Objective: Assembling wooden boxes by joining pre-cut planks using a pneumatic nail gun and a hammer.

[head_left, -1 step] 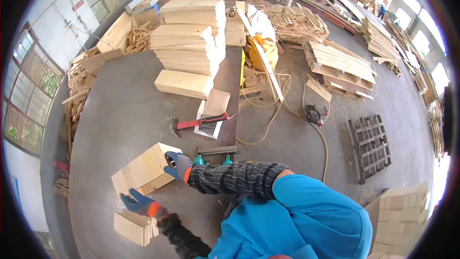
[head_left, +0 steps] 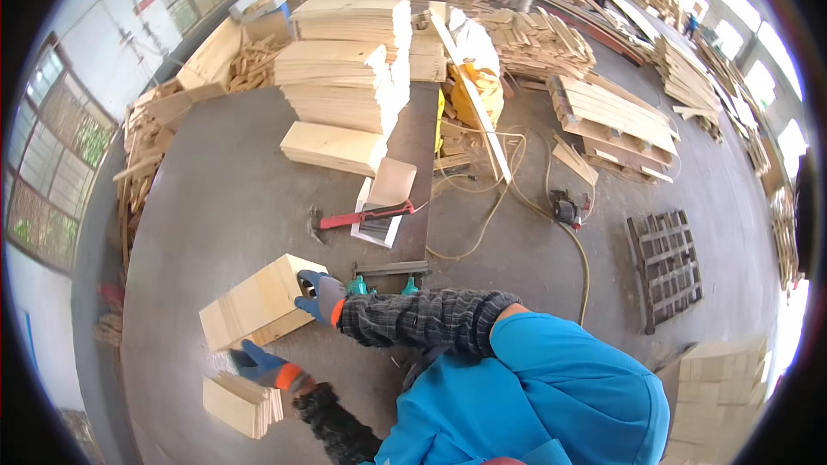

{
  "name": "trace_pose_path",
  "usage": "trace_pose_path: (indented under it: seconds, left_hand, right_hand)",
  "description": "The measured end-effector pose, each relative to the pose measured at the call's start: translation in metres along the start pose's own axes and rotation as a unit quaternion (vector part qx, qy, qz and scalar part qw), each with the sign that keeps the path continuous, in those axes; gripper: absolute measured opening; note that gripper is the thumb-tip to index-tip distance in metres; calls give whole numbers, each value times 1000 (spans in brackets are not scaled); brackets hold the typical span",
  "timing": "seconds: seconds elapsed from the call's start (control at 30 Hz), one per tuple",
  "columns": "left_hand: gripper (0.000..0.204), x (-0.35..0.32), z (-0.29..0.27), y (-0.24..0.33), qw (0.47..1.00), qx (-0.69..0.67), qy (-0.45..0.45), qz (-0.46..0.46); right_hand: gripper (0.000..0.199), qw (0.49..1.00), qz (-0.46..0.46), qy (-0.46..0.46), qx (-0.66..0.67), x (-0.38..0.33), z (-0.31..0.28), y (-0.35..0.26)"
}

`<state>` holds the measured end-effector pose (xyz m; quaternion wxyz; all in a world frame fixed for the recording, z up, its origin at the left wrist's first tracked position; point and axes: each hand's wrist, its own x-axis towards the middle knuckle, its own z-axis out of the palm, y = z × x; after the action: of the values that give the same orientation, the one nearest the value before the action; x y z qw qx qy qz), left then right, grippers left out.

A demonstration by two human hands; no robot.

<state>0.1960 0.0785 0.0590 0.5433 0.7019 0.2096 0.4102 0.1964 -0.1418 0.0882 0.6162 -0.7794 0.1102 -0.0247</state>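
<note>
Windows [head_left: 52, 181] line the far left wall, with loose timber offcuts [head_left: 142, 151] heaped along the floor below them. Nearer, at the lower left, a small bundle of thin boards [head_left: 241, 405] lies on the concrete, and just above it sits a larger bundle of boards [head_left: 258, 301], tilted. The left hand [head_left: 258, 364], in a blue glove with an orange cuff, rests between the two bundles, touching the lower edge of the larger one; whether its fingers curl or lie flat cannot be told. The right hand [head_left: 320, 293], gloved the same, is closed over the larger bundle's right end, fingers wrapped on the corner. Just right of it two green clamp handles [head_left: 379, 286] stand at the end of a long dark plank [head_left: 413, 181]. A red-handled hammer [head_left: 362, 217] lies across a pale board beside that plank. Behind rise tall stacks of cut boards [head_left: 345, 60]. Further right a yellow hose [head_left: 508, 198] loops to a nail gun [head_left: 567, 207], then a dark slatted pallet [head_left: 668, 267].

Bare concrete [head_left: 233, 198] opens between the bundles and the stacks; timber crowds the outer edges.

Both hands and both bundles sit where they did in the earlier frame.
</note>
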Motion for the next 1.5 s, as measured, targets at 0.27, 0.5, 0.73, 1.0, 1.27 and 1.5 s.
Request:
trace_pose_path:
  seconds: [0.27,0.5,0.73,1.0,1.27,1.5]
  left_hand:
    - [42,-83,13,-9,849,-395,-239,-257]
    - [40,-55,-46,12,914,-216,-189,-287]
    - [52,-58,-94,22,929,-165,-236,-233]
    - [67,-94,-120,44,947,-111,-237,-187]
    - [57,-107,-112,42,952,74,-281,-96]
    - [55,-114,-105,50,945,185,-261,61]
  right_hand:
    - [66,992,-84,-77,53,-42,28,22]
    - [78,975,-8,-206,-82,-52,-17,23]
    - [67,957,-91,-269,-56,-64,-46,16]
    - [51,922,-202,-317,-96,-69,-29,10]
    - [30,932,-218,-258,-127,-33,-41,22]
    - [30,885,-320,-298,-158,-17,-51,20]
